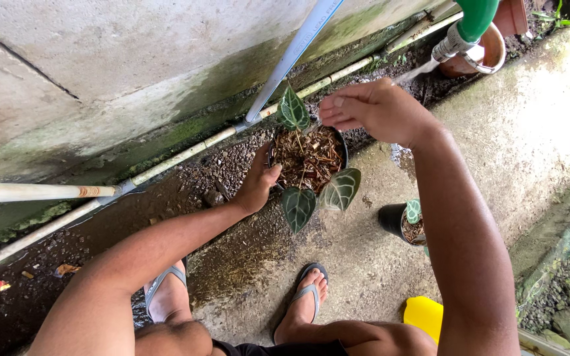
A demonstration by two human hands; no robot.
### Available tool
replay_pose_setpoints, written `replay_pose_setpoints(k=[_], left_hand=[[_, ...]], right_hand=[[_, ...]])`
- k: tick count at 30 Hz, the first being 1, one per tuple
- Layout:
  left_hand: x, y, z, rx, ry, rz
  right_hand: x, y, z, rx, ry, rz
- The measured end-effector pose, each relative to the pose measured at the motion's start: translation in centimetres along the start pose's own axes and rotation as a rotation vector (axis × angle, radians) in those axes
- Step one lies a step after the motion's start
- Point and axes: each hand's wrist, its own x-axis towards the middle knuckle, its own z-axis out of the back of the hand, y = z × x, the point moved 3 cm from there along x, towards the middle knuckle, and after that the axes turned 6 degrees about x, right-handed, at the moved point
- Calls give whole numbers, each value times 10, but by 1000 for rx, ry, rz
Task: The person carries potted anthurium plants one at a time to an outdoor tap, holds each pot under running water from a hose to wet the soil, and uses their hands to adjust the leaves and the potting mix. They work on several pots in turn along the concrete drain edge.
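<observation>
Nearest me, 2 feet in sandals (308, 293) stand on wet concrete, with a yellow thing (423, 315) at the right edge near my knee. A step farther, a small black pot (394, 221) with 1 little leaf sits to the right, apart from the main pot.

Now the middle: my left hand (257, 188) is curled against the left rim of the black plant pot (308, 158), thumb on the edge, fingers hidden behind the wall, so it has hold of the pot. The pot stands upright beside the gravel strip, its 3 veined dark leaves spreading near and far.

My right hand (374, 109) hovers just above the pot's far right rim, fingers held together and slightly cupped, gripping nothing. Water from the green hose (473, 23), far right, streams toward that hand. So the pot lies directly below and to the left of my right hand, and the left hand is the one touching it.

Beyond, a white pipe (179, 155) runs along the mossy wall.
</observation>
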Motion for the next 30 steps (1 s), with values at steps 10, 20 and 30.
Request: replay_pose_setpoints(k=[10,20,30], left_hand=[[13,3,-5,-58,-13,-30],[34,1,9,-13,37,-21],[46,2,7,43,80,-6]], right_hand=[[-5,-4,5,5,5,-45],[-6,-7,8,-42,17,-82],[-5,-7,10,-82,-3,-80]])
